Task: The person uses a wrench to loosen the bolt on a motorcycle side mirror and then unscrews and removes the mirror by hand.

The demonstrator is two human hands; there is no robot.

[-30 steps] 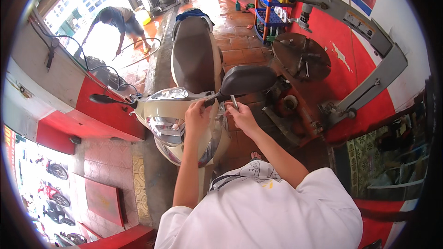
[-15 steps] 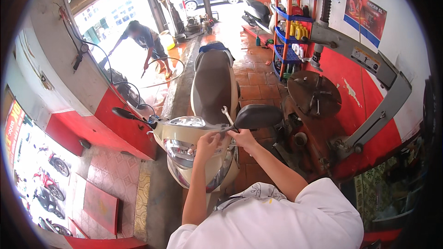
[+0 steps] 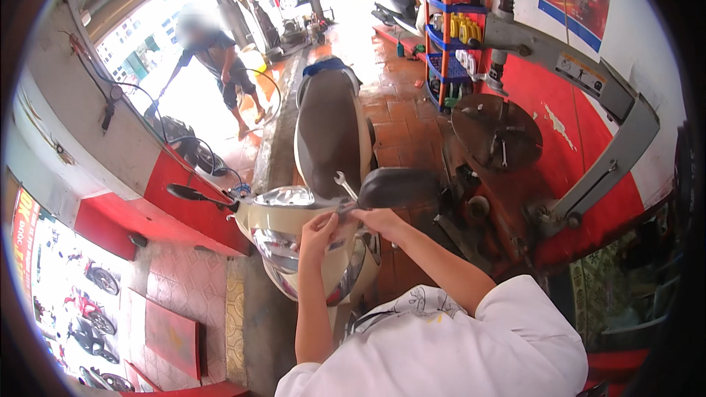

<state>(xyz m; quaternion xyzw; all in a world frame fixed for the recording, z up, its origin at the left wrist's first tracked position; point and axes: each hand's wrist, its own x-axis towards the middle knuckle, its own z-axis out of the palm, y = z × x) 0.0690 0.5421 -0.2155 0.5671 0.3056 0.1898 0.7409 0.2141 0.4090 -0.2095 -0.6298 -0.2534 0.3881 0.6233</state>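
Observation:
A cream scooter (image 3: 283, 213) with a long dark seat (image 3: 329, 132) stands in front of me, its front end toward me. Both my hands meet over its handlebar, just below the right-side mirror (image 3: 397, 188). My right hand (image 3: 382, 223) is closed round the lower part of a silver open-ended wrench (image 3: 344, 184), whose jaw points up and away from me. Close beside it, my left hand (image 3: 318, 234) has its fingers pinched together at the handlebar. What those fingers hold is too small to make out. The mirror's stem is partly hidden by my fingers.
Across the floor at far left, a person (image 3: 213, 51) bends with a hose near a dark motorbike (image 3: 176, 136). On the right stand a blue-and-orange shelf (image 3: 446, 66), a round metal turntable (image 3: 489, 129) and a grey machine arm (image 3: 625, 143). The left-side mirror (image 3: 187, 192) juts out.
My view has shifted slightly, and the scooter sits a little further left. My hands stay together at the handlebar, and the wrench leans more to the left. The far person has straightened somewhat.

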